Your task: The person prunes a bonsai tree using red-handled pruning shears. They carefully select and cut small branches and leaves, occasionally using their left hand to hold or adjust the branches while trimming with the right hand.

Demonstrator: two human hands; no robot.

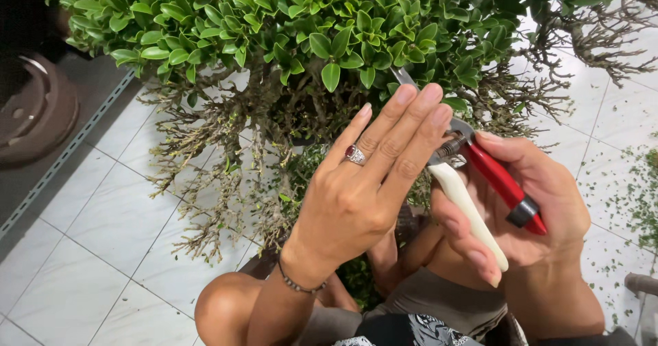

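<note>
Both hands meet at centre frame in front of a potted shrub. At right, the right hand (541, 202) is wrapped around a pair of pruning shears (480, 181), one grip red, the other cream-white; the thumb lies along the red grip and the fingers curl under the white one. The shears' metal head points toward the upper left, its blade tip reaching into the foliage just above the fingertips of the other hand. That left hand (363, 195) is held flat and open, back to the camera, fingers straight and close together, their tips touching or just beside the shears' pivot; it grips nothing. A ring with a red stone (354, 154) sits on one finger and a thin bracelet (296, 284) circles the wrist.

Behind the hands, the shrub (301, 30) fills the upper half of the frame with glossy green leaves above bare, twiggy lower branches. It stands on a pale tiled floor (103, 229). Small green clippings (641, 195) are scattered over the tiles at far right. A dark round pot (34, 113) sits at the left edge. The person's bare knees show at the bottom.
</note>
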